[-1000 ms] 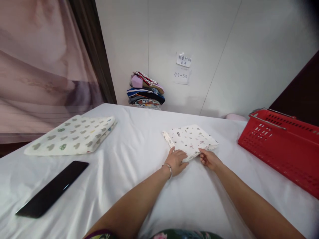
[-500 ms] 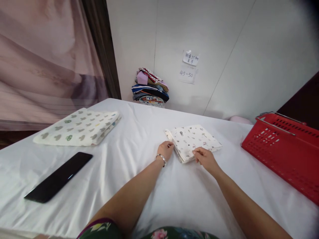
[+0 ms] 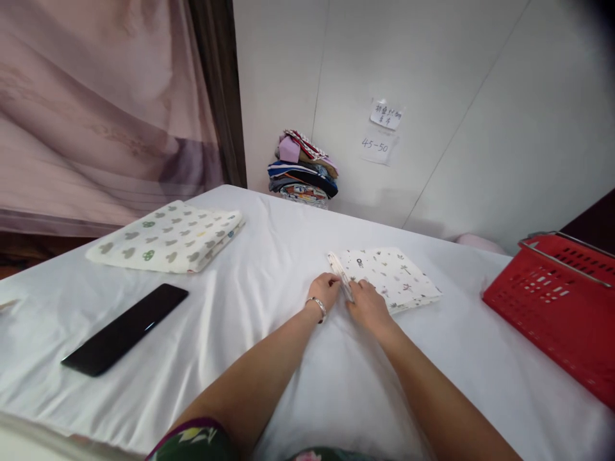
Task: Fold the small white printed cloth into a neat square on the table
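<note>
A folded white cloth (image 3: 384, 272) with small plant and animal prints lies on the white-covered table. At its left edge is my left hand (image 3: 325, 291), a silver bracelet on the wrist, with curled fingertips closed on the layered edge. My right hand (image 3: 369, 306) covers the near left corner, its fingers bent and closed on the cloth there. Both hands are close together, and the right fingertips are partly hidden against the fabric. The cloth's left edge stands slightly raised between them.
Another folded cloth with mushroom prints (image 3: 168, 237) lies at the left, behind a black flat device (image 3: 125, 330). A red basket (image 3: 552, 307) stands at the right. Beyond the table's far edge, a stack of folded fabrics (image 3: 302, 169) rests against the wall.
My right hand has moved left along the cloth's near edge to its near left corner, beside my left hand. The left hand stays at the left edge. The view has shifted slightly.
</note>
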A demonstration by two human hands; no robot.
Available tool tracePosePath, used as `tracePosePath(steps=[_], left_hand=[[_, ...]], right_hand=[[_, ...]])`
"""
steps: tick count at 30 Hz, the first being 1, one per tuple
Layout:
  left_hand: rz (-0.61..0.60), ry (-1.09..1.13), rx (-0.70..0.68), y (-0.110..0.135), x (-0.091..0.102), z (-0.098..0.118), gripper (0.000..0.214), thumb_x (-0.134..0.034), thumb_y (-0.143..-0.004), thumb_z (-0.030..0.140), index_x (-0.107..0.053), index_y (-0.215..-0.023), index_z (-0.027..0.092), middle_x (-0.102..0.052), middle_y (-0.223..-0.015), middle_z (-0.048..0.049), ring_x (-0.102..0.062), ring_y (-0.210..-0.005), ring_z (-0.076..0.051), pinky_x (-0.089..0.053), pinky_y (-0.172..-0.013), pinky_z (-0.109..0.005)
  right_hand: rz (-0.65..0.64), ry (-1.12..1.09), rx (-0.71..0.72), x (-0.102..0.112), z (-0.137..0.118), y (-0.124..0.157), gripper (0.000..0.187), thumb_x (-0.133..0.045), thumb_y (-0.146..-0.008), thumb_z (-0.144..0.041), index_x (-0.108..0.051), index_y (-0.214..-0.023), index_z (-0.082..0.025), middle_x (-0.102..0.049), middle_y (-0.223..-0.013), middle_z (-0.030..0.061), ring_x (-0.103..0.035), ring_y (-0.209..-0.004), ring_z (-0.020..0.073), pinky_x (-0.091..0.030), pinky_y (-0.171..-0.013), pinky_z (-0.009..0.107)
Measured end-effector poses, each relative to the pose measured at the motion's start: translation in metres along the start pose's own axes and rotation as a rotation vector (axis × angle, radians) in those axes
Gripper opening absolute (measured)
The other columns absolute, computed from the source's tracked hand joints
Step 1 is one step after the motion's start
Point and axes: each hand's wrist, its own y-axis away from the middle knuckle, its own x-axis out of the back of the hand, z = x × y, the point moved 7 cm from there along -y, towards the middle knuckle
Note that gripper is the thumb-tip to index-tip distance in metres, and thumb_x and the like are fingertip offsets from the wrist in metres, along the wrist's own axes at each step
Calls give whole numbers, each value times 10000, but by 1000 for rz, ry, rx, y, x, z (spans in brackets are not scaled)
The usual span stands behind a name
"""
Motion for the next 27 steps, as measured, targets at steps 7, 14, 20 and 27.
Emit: tracePosePath(steps=[7, 14, 20, 27], left_hand=[[-47, -50, 4, 3, -2, 2, 149, -521, -757, 193, -662, -802, 203, -663, -839, -10, -593, -756, -142, -459, -733, -258], [-116, -158, -51, 5, -6, 11, 166, -520, -743, 173, -663, -822, 198, -656, -838, -16, -588, -760, -143, -452, -721, -243], [-150, -213, -65, 5, -9, 12, 177, -514, -769, 198, -674, -843, 197, -649, -859, -14, -582, -783, -133, -440, -732, -217], [-189, -274, -93, 8, -11, 16, 198, -505, -781, 226, -693, -844, 216, -639, -887, -10, -579, -810, -136, -428, -756, -214]], right_hand=[[-73, -454, -81, 2, 34, -15, 167, -502, -723, -202, -634, -824, -214, -617, -717, 2, -532, -663, 149, -337, -570, 227], [-76, -663, -141, -9, 50, -18, 207, -544, -684, -279, -670, -831, -208, -616, -638, -27, -509, -563, 122, -341, -505, 206], [-77, -659, -97, -6, 42, -15, 254, -584, -679, -325, -668, -894, -219, -657, -739, -9, -562, -645, 146, -395, -576, 231], [25, -718, 26, -1, 38, 3, 272, -538, -737, -377, -654, -932, -227, -652, -797, 4, -565, -688, 157, -433, -632, 263]])
